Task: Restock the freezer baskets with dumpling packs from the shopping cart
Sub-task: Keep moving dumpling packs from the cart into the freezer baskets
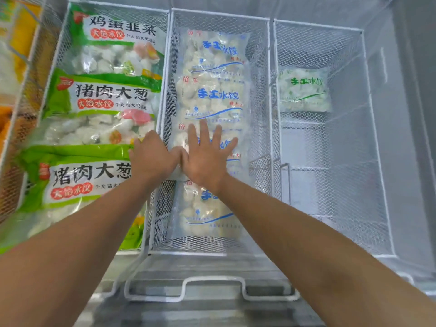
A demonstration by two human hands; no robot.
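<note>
Both hands are flat and open, gripping nothing: right hand (207, 156) pressing a blue dumpling pack (212, 147) level in the middle basket (269, 90), left hand (151, 156) steadying its edge, probably so the row stacks neatly.

green packs (101, 100): 猪肉大葱, 鸡蛋韭菜, 大馅水饺 | clear packs (212, 95): 手工水饺

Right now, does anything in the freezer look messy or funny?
Nothing spilled or torn. Only oddity: the right white wire basket holds just one green-lettered clear dumpling pack, while the others are well stocked.
</note>
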